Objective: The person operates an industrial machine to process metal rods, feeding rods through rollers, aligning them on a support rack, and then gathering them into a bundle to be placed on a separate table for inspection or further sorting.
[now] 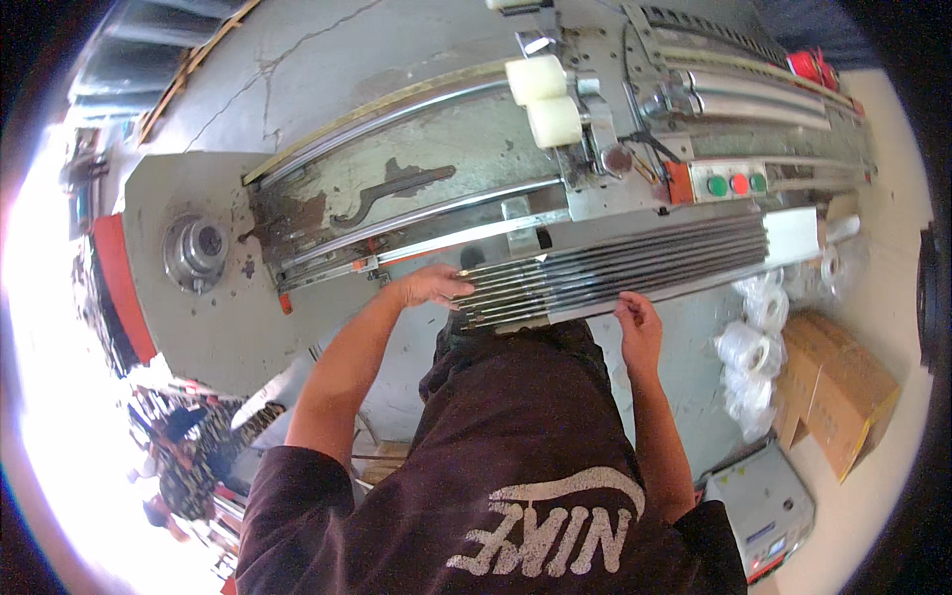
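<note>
Several long thin metal rods (654, 253) lie side by side on a pale flat tray (793, 236) in front of my body. Their left ends shine brighter, while the rest looks dark. My left hand (434, 286) is closed at the left ends of the rods, thumb and fingers around the outermost tips. At the near long edge of the row, my right hand (640, 325) has its fingers bent and the thumb against the fingertips. Whatever lies in that pinch is too small to make out; the nearest rod runs right beside it.
Beyond the rods stands a grey machine bed (397, 149) with rails, a hook spanner (397, 188), white rollers (543, 104) and a button box (734, 183). A round chuck (196, 250) sits left. Clear plastic rolls (749, 352) and a cardboard box (838, 387) stand right.
</note>
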A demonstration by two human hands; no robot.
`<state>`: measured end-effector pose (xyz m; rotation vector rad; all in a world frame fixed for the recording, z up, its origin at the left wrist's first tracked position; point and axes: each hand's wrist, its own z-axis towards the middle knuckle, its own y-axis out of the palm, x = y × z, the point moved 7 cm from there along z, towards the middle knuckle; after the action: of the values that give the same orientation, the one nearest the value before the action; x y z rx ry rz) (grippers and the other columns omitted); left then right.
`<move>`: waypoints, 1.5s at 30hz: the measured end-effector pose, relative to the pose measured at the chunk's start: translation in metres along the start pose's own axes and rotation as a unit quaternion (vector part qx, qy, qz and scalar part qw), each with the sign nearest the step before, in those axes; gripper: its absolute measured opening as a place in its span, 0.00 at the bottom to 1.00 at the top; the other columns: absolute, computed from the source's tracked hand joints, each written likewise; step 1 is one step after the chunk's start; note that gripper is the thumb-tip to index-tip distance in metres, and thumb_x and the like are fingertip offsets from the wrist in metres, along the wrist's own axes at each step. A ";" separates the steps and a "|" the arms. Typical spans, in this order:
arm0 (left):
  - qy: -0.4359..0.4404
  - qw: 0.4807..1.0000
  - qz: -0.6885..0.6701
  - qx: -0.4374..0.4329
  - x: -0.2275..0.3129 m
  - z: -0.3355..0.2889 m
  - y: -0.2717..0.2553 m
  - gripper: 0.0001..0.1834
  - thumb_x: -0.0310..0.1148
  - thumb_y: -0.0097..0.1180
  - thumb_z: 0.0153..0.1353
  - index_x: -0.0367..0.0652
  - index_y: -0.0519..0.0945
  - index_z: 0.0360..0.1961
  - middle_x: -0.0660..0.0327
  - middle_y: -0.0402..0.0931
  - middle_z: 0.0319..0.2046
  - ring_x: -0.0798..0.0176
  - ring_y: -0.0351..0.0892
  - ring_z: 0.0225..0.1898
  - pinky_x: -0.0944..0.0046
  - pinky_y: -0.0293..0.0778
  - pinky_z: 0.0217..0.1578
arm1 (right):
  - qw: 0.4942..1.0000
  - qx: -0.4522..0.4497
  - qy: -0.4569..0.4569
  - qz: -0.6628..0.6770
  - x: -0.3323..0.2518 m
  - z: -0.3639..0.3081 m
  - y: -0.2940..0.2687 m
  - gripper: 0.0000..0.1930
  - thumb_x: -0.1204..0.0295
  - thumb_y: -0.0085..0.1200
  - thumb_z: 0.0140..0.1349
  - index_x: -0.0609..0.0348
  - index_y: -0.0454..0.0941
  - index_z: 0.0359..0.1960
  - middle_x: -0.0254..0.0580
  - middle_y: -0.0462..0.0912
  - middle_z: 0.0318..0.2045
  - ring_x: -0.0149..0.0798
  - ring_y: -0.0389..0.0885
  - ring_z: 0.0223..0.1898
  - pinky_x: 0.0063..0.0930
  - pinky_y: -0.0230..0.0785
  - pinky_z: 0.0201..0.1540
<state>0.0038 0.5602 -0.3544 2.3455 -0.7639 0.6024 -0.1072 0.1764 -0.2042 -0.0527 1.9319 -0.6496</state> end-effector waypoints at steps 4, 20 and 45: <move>-0.117 0.981 0.067 -0.138 0.028 0.024 -0.005 0.45 0.50 0.76 0.56 0.40 0.72 0.70 0.55 0.72 0.68 0.56 0.71 0.67 0.48 0.73 0.61 | 0.997 0.011 0.075 0.034 0.022 -0.055 0.027 0.11 0.71 0.59 0.72 0.60 0.83 0.52 0.36 0.87 0.40 0.29 0.83 0.41 0.26 0.76 0.49; -0.211 0.895 -0.061 -0.388 -0.002 0.033 0.056 0.36 0.49 0.67 0.63 0.40 0.75 0.67 0.51 0.83 0.57 0.51 0.83 0.57 0.48 0.77 0.61 | 0.974 0.078 0.200 0.071 0.058 -0.161 0.103 0.14 0.72 0.58 0.73 0.64 0.81 0.55 0.38 0.87 0.44 0.30 0.84 0.42 0.26 0.76 0.49; -0.110 0.975 0.180 -0.062 0.088 -0.114 0.140 0.11 0.32 0.72 0.54 0.40 0.80 0.29 0.62 0.79 0.23 0.66 0.80 0.25 0.63 0.75 0.23 | 0.663 -0.053 -0.054 0.745 -0.010 0.085 -0.015 0.28 0.58 0.57 0.70 0.67 0.74 0.64 0.48 0.81 0.57 0.44 0.78 0.60 0.43 0.72 0.68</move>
<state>-0.0472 0.5095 -0.1671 2.1953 -1.3086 0.4289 -0.0335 0.1315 -0.2148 1.2665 1.2508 0.5927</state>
